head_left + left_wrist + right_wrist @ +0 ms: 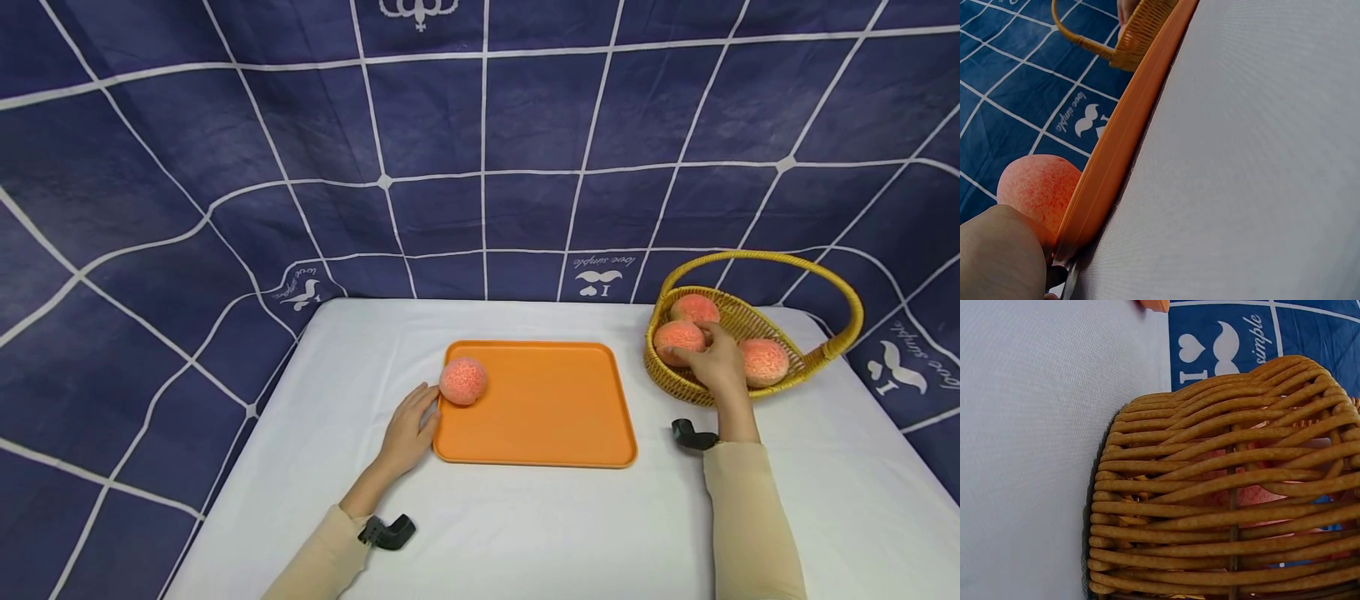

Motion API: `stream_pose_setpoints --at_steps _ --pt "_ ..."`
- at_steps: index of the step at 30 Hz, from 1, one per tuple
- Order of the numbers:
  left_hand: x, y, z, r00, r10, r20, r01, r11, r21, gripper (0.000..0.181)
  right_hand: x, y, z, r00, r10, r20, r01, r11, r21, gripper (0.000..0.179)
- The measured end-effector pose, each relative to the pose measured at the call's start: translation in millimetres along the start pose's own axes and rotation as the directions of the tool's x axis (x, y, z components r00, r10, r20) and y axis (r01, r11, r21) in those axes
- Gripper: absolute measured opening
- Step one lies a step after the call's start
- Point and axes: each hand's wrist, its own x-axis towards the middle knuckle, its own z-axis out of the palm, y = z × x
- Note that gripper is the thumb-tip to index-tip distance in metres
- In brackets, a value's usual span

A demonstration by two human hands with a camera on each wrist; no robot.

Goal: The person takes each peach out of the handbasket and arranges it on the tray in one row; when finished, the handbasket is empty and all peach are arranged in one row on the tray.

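An orange tray (555,400) lies on the white table with one peach (462,381) at its left end. My left hand (408,429) rests at the tray's left edge, its fingers loosely extended, fingertips close to that peach. A wicker basket (678,385) stands to the right and holds three peaches. Reaching into it, my right hand (716,358) grips the front-left peach (677,342) between thumb and fingers. Another peach (696,308) sits behind, and one more (763,362) lies to the right. In the right wrist view the basket wall (1229,487) hides this hand.
The basket's tall arched handle (765,257) rises over the peaches. A blue cloth (525,208) with white lines hangs behind the white table (540,533). Each wrist wears a black camera mount, such as the left one (387,532).
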Motion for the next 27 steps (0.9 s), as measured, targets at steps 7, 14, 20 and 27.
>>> stream_pose_setpoints --at_steps 7,14,20,27 --pt "-0.9 -1.4 1.1 1.0 0.008 -0.01 -0.008 1.0 0.019 0.042 0.2 1 1 1.0 -0.011 -0.025 0.011 1.0 -0.009 0.077" --pt "0.7 0.3 -2.1 0.998 -0.039 0.046 0.039 0.999 0.008 0.043 -1.0 -1 1 0.996 -0.011 -0.087 0.012 1.0 0.017 0.075" --pt "0.6 0.9 -1.6 0.998 -0.045 0.051 0.045 0.999 0.009 0.043 -2.0 -2 1 0.993 -0.009 -0.121 0.009 1.0 -0.001 0.075" --pt "1.0 1.8 -2.6 0.998 -0.043 0.052 0.043 0.999 0.001 0.043 -6.5 -13 -4 0.979 -0.028 -0.203 0.034 0.999 0.026 0.077"
